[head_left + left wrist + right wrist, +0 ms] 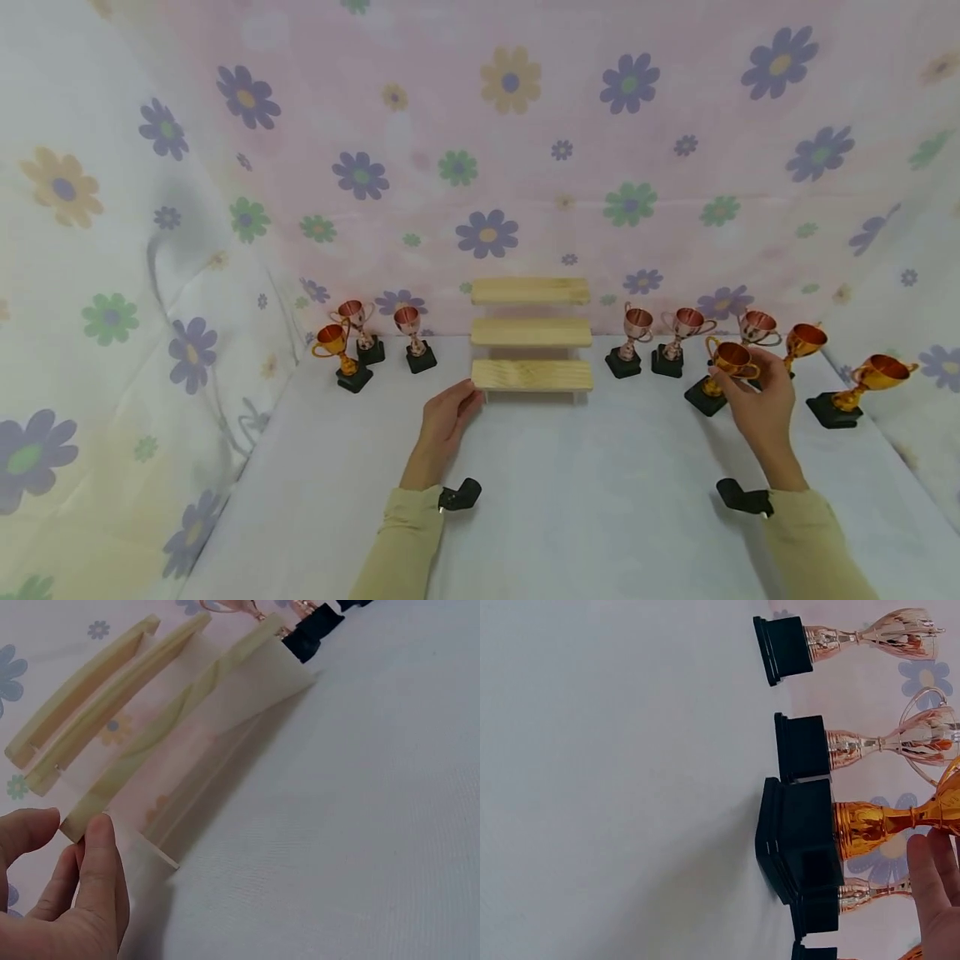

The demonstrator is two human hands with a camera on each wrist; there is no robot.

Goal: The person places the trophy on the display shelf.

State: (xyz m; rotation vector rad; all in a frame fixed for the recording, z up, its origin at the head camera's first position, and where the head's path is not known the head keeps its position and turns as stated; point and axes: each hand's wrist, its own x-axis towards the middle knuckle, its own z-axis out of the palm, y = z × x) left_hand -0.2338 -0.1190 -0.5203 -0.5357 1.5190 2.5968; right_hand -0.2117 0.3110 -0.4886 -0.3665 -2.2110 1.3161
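My left hand (447, 421) pinches the left end of the lowest board of a three-step wooden display stand (531, 377). In the left wrist view, the thumb and fingers (101, 855) meet that board's corner. My right hand (763, 408) holds a small gold trophy cup (731, 358) by its cup and handle area. The held trophy's black base (799, 840) looks slightly tilted in the right wrist view; whether it touches the table I cannot tell. Close behind it, a rose-gold trophy (759, 325) is partly hidden by the hand.
Two rose-gold trophies (628, 337) (678, 333) stand right of the stand. Farther right are gold trophies (806, 340) (873, 377). On the left stand a gold trophy (341, 358) and two rose-gold ones (363, 329) (414, 337). Flowered cloth (510, 150) hangs behind the white table (570, 500).
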